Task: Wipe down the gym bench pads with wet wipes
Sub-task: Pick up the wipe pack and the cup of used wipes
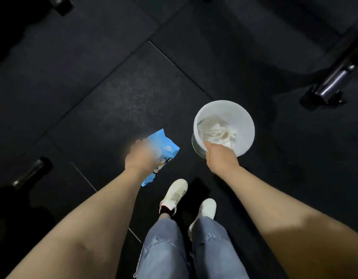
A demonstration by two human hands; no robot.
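Here the left hand (140, 156) grips the blue wipes pack (162, 156), its long axis running toward the person – the right hand (220, 156) pinches the white tub (224, 127) rim. No bench pad shows – both hands are equally far from any

Dark rubber floor (117, 93) underfoot, laid in big square tiles with thin pale seams running diagonally between them. A faint sheen shows on the middle tile. Two white shoes (175, 195) stand planted on it near the bottom, close together. At the far right a black metal equipment foot (327, 87) rests on the floor, angled away. Another dark bar end (34, 171) sits low at the left edge. More black shapes up top, too dim to make out.
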